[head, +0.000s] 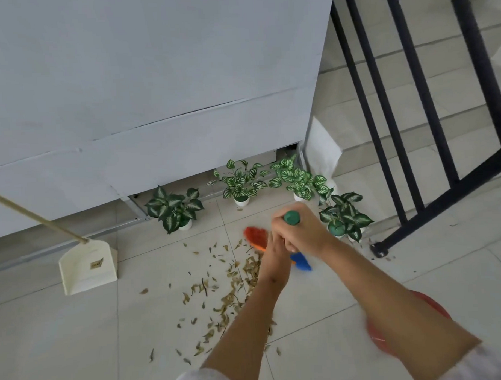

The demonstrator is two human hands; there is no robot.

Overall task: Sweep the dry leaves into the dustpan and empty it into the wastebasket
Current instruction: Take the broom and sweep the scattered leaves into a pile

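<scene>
Both hands grip the broom handle [291,218], right hand [302,230] topmost, left hand [275,253] below, fingers clamped round it. Dry leaves [233,292] lie scattered on the floor; the dustpan [87,266] stands left, unfilled. The red wastebasket [429,305] waits near right. Sweeping barely begun.

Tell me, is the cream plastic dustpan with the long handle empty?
Empty: the cream plastic dustpan shows a bare inside.

Both hands, left hand [274,253] and right hand [299,230], grip a green-capped, orange-and-blue-bristled broom [291,217] over scattered dry brown leaves [233,298]; a cream plastic dustpan [87,266] stands well apart.
</scene>
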